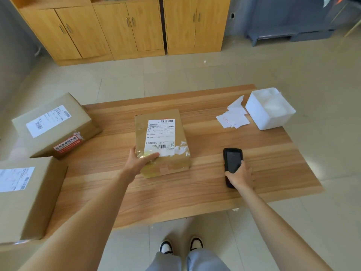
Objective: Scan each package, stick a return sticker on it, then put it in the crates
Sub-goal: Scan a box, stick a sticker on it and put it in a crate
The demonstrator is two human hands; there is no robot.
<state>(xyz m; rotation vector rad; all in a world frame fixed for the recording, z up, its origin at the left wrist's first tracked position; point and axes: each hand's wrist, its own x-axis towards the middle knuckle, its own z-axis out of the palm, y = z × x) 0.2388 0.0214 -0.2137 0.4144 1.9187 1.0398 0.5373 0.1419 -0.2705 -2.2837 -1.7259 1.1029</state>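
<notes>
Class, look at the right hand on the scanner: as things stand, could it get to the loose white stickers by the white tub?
Probably yes. The stickers lie in the open, with bare table between them and the right hand. But that hand grips the scanner, so it must put that down first.

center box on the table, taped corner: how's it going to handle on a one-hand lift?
The center box looks like stiff cardboard, so it probably won't flex. Glossy tape under the left hand may be slippery. It lies flat and low on the table, so tipping seems unlikely.

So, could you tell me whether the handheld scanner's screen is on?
Off, apparently: the scanner, gripped by the right hand, shows only a dark screen.
</notes>
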